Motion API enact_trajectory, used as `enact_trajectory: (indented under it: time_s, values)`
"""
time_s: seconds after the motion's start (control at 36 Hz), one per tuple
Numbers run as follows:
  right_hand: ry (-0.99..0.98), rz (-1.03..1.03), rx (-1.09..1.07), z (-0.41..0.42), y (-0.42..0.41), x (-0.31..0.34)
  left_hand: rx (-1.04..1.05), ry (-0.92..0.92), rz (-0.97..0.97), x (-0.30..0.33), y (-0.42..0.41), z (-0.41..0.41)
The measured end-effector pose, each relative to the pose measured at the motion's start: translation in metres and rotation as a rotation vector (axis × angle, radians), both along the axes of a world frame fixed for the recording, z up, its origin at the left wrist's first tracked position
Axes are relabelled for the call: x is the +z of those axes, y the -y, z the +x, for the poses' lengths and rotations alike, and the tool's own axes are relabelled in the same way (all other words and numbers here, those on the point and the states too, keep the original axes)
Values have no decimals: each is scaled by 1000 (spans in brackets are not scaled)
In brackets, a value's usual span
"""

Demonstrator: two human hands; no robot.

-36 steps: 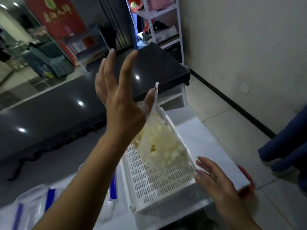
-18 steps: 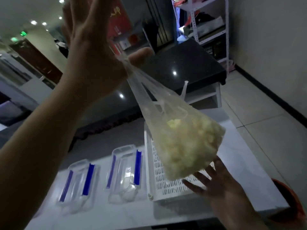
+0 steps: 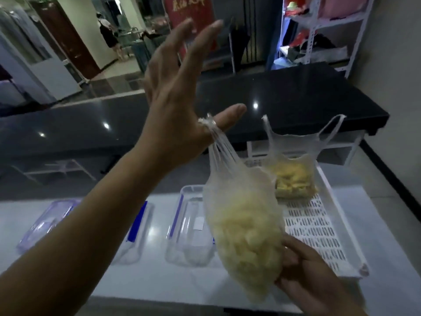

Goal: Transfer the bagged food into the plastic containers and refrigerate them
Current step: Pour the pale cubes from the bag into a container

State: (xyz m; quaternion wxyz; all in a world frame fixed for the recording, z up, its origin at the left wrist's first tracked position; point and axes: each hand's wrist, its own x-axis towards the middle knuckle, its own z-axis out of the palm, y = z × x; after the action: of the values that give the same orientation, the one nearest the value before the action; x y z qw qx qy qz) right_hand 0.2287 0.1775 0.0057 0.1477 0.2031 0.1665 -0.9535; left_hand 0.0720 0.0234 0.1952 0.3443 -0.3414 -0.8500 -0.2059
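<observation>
A clear plastic bag of pale yellow food pieces (image 3: 243,229) hangs over the white table. Its twisted handle is looped round the thumb of my left hand (image 3: 173,99), which is raised with the fingers spread and straight. My right hand (image 3: 312,277) grips the bag's lower end from the right. A second bag of yellow food (image 3: 293,179) sits at the far end of a white perforated tray (image 3: 319,231). Two clear plastic containers with blue clips lie on the table: one (image 3: 189,224) just left of the hanging bag, the other (image 3: 45,224) partly hidden behind my left forearm.
The white table (image 3: 159,281) ends at its near edge just below my right hand. A glossy black counter (image 3: 296,99) runs behind it. A white shelf rack (image 3: 319,30) stands at the back right, and tiled floor lies to the right.
My left hand has come down, so the bag now hangs lower over the table. My right hand has moved up and taken hold of the bag's bottom.
</observation>
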Motion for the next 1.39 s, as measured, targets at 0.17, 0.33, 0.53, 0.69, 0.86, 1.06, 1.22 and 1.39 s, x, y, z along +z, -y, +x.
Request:
enact_trajectory:
  time_s: [0.17, 0.33, 0.53, 0.69, 0.86, 1.06, 1.22, 1.39]
  values:
    - [79, 263, 19, -22, 17, -1, 61, 126, 79, -51, 62, -14]
    - [121, 929, -111, -44, 4, -8, 123, 309, 220, -124, 119, -32]
    - [166, 1234, -222, -74, 23, -7, 183, 556, 512, -206, 149, -45]
    - [164, 1386, -293, -95, 41, -13, 219, 733, 472, -261, 165, -59]
    - [133, 1486, -312, -112, 48, -16, 220, 810, 428, -289, 169, -75]
    - [114, 1562, -278, -124, 43, -18, 202, 894, 372, -307, 166, -87]
    - [93, 1623, -302, -132, 35, -22, 197, 924, 407, -318, 164, -87]
    - [82, 1630, -290, -135, 33, -26, 206, 939, 427, -331, 161, -90]
